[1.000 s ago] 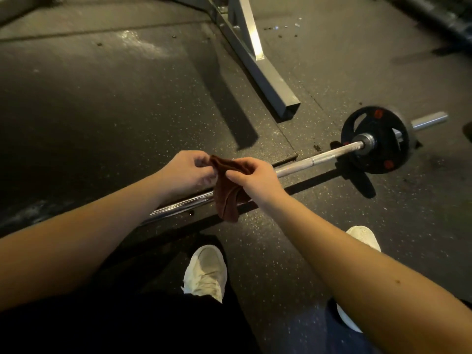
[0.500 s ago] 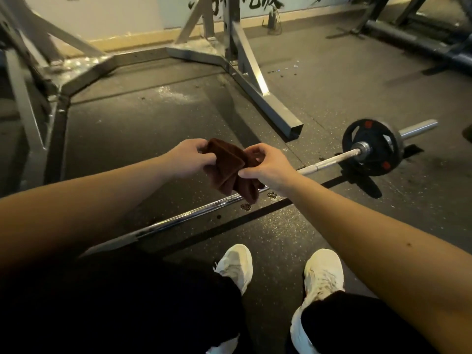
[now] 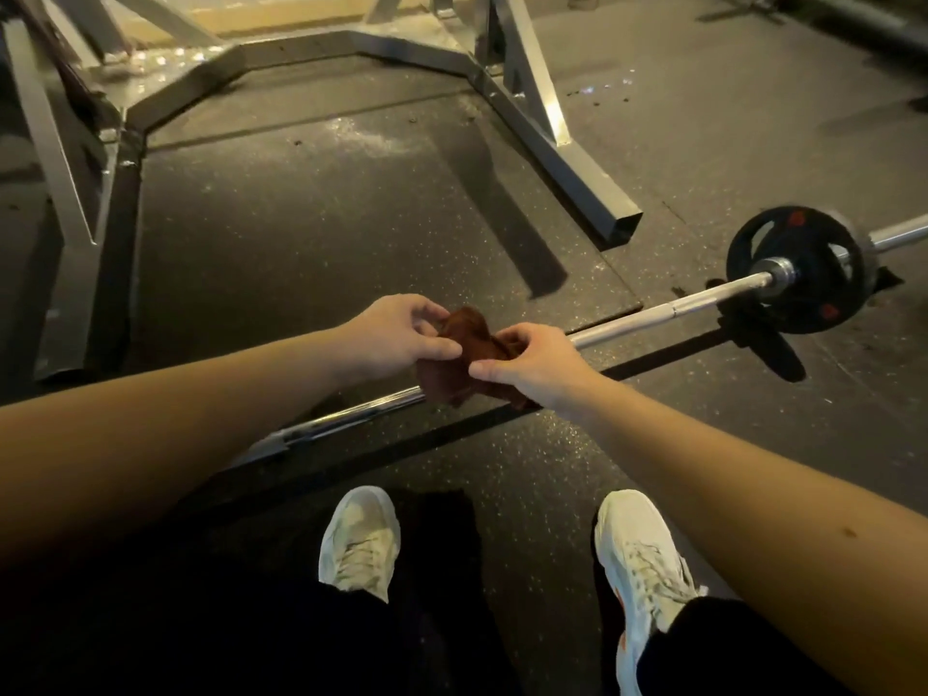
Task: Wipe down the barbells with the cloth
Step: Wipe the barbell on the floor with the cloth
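Note:
A chrome barbell (image 3: 668, 313) lies on the dark rubber floor, running from lower left to upper right, with a black weight plate (image 3: 798, 271) on its right end. A dark red-brown cloth (image 3: 469, 339) is bunched between my two hands just above the middle of the bar. My left hand (image 3: 396, 334) pinches the cloth's left side. My right hand (image 3: 532, 361) pinches its right side with thumb and fingers. The cloth hides the bar's middle; whether it touches the bar I cannot tell.
A grey steel rack frame (image 3: 562, 143) stands beyond the bar, its base rail (image 3: 120, 233) running down the left. My two white shoes (image 3: 361, 540) (image 3: 640, 560) stand close behind the bar. Another dark bar (image 3: 863, 27) lies at the far upper right.
My hands and the cloth have lowered toward the bar's middle. The cloth is more bunched between both hands. The view has tilted a little downward.

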Demonstrator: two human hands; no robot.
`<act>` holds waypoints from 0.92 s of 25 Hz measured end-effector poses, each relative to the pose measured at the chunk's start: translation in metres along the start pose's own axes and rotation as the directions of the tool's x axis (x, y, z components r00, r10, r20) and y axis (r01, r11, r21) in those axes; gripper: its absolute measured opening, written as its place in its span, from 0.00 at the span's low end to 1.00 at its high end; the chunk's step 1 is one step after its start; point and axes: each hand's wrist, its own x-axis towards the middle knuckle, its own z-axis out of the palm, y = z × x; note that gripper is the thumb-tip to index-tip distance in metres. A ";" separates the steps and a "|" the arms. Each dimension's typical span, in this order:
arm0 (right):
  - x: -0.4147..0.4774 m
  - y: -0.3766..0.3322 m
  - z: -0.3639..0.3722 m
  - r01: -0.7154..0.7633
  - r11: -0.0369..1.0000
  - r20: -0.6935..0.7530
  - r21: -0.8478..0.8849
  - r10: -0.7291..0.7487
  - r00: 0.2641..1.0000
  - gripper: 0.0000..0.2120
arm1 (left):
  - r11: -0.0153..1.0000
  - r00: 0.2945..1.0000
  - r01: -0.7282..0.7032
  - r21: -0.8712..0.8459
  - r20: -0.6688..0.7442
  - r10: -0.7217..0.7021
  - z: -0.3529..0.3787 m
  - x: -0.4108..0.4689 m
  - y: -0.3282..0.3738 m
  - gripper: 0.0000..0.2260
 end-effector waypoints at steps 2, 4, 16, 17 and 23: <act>0.003 0.018 0.007 -0.040 0.999 -0.004 -0.036 0.040 0.999 0.11 | 0.999 0.999 0.034 0.000 0.007 -0.034 0.014 0.013 -0.022 0.16; 0.005 0.039 0.010 -0.071 0.996 -0.024 0.054 0.073 0.997 0.07 | 0.999 0.999 0.049 0.006 0.008 -0.049 0.035 0.030 -0.041 0.13; 0.089 0.104 -0.040 -0.098 0.966 -0.579 -0.241 -0.063 0.813 0.13 | 0.823 0.984 -0.021 0.568 -0.134 0.118 0.066 0.103 -0.116 0.21; 0.095 0.107 -0.023 -0.069 0.948 -0.527 -0.310 -0.111 0.843 0.15 | 0.845 0.983 -0.015 0.534 -0.146 0.110 0.064 0.101 -0.124 0.19; 0.083 0.119 0.062 0.297 0.848 -0.083 -0.439 -0.367 0.927 0.24 | 0.912 0.966 -0.049 0.408 -0.213 0.147 0.071 0.088 -0.144 0.09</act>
